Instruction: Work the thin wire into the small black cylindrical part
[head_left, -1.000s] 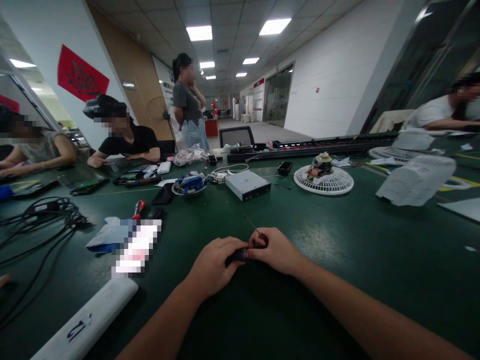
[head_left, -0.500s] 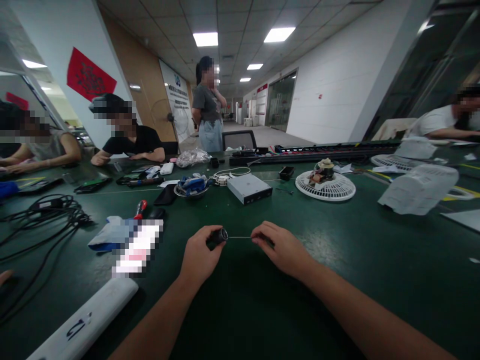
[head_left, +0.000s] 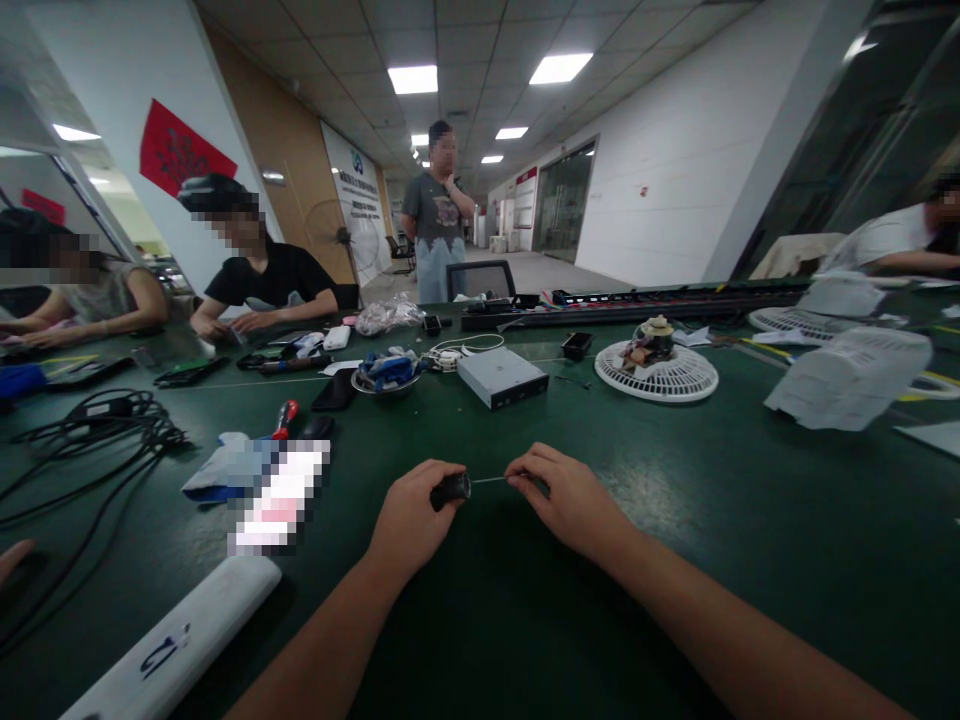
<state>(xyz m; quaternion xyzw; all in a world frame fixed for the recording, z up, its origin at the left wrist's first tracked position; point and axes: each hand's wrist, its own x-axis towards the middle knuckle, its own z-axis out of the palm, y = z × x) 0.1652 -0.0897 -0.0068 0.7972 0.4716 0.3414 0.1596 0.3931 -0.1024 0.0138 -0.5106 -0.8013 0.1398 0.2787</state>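
Note:
My left hand [head_left: 411, 518] is closed around a short black cylinder [head_left: 451, 490], whose round end faces right. From that end a thin, light-coloured rod or wire [head_left: 489, 480] runs to the right. The fingertips of my right hand [head_left: 564, 497] pinch its other end. Whether the rod is fixed inside the cylinder cannot be made out. Both hands are above the green tabletop [head_left: 465, 600], with the grey disc drive [head_left: 502, 375] lying beyond them.
A white fan grille with a motor [head_left: 656, 372] stands beyond my right hand. Left are a blurred bright panel [head_left: 281, 495], a white elongated case [head_left: 176, 640], a red-handled tool [head_left: 284, 418] and black cables [head_left: 112, 430]. Other people sit around the table; one person [head_left: 439, 215] stands behind it.
My left hand has moved slightly right with the black cylinder, so the visible stretch of rod is shorter. The standing person has turned toward the table.

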